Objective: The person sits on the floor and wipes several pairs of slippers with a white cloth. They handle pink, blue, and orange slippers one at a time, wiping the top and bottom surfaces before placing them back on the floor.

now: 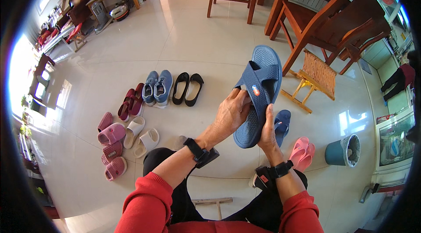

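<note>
A blue rubber slide sandal with crossed straps is held up before me, toe pointing away. My right hand grips its outer side near the heel. At the strap's left edge is my left hand, fingers bent against the strap opening; the fingertips are partly hidden, so I cannot tell whether they pinch it. Beyond my right wrist, the matching blue sandal lies on the floor. Close to it are pink slippers, partly covered by my forearm.
On the left stand white slides, pink slippers, dark red shoes, blue sneakers and black flats. To the right are a wooden folding stool, a blue bin and a wooden chair. Another person is at the far right.
</note>
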The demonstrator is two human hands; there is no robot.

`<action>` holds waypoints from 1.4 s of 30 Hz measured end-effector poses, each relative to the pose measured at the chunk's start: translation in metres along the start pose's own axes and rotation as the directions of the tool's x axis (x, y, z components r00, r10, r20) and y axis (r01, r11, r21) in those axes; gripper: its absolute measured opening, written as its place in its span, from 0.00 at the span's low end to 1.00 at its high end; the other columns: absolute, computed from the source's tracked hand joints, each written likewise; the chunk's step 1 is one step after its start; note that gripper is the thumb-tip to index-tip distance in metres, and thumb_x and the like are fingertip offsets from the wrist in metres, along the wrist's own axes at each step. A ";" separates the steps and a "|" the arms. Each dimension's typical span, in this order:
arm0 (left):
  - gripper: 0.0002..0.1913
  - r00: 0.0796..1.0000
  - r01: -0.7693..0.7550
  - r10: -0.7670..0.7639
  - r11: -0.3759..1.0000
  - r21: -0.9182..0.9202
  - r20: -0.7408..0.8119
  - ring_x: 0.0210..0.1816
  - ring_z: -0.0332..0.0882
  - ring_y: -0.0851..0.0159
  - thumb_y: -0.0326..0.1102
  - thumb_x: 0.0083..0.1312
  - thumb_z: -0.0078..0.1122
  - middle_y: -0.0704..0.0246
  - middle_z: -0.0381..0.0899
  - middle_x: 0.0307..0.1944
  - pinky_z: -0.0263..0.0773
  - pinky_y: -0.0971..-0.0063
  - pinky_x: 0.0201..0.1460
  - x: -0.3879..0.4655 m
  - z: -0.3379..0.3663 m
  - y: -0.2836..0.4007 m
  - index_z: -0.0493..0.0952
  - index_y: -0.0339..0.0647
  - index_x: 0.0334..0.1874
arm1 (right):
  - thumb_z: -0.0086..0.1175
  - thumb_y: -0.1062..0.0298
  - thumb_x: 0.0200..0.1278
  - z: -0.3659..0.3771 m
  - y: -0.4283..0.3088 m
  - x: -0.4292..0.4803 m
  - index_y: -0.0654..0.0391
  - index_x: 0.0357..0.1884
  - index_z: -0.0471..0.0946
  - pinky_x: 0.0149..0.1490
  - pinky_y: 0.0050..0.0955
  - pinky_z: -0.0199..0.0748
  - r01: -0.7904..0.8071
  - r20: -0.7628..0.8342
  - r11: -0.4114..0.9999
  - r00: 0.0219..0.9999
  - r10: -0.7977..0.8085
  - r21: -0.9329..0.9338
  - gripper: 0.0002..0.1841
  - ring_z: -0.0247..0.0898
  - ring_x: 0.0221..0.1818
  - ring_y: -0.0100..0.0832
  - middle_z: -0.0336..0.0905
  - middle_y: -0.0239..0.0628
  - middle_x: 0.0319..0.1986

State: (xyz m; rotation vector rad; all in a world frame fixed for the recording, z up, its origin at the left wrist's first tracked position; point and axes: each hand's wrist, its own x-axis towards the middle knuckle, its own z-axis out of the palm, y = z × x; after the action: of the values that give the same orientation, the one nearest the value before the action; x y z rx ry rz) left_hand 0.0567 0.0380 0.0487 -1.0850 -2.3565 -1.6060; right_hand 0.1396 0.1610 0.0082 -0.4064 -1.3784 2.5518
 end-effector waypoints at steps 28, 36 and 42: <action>0.13 0.934 0.246 -0.189 0.955 -0.164 0.302 0.27 0.76 0.65 0.28 0.60 0.60 0.58 0.77 0.28 0.72 0.70 0.31 -0.040 0.002 0.031 0.74 0.33 0.46 | 0.35 0.32 0.71 -0.006 -0.019 0.004 0.55 0.63 0.67 0.58 0.32 0.71 0.079 -0.117 0.984 0.991 -0.060 0.162 0.36 0.71 0.51 0.32 0.73 0.34 0.51; 0.11 0.967 -0.027 0.081 0.975 -0.219 0.241 0.30 0.77 0.59 0.22 0.58 0.60 0.63 0.74 0.34 0.74 0.68 0.32 -0.045 0.001 0.023 0.74 0.37 0.43 | 0.37 0.30 0.69 -0.006 -0.021 0.006 0.54 0.64 0.66 0.55 0.34 0.73 0.078 -0.090 0.975 0.994 -0.060 0.206 0.37 0.73 0.49 0.33 0.74 0.35 0.51; 0.12 0.969 -0.054 0.056 0.998 -0.015 0.240 0.36 0.80 0.53 0.20 0.57 0.59 0.62 0.75 0.38 0.79 0.64 0.38 -0.046 -0.003 -0.001 0.75 0.41 0.43 | 0.35 0.30 0.69 -0.003 -0.020 0.007 0.56 0.67 0.63 0.56 0.41 0.77 0.159 -0.175 0.972 0.976 -0.128 0.175 0.40 0.76 0.51 0.42 0.74 0.44 0.55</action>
State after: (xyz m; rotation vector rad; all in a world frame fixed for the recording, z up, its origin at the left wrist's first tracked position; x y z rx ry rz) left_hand 0.0896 0.0128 0.0291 -1.4066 -2.4395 -1.5460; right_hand 0.1351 0.1766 0.0222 -0.4518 -1.0586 2.4424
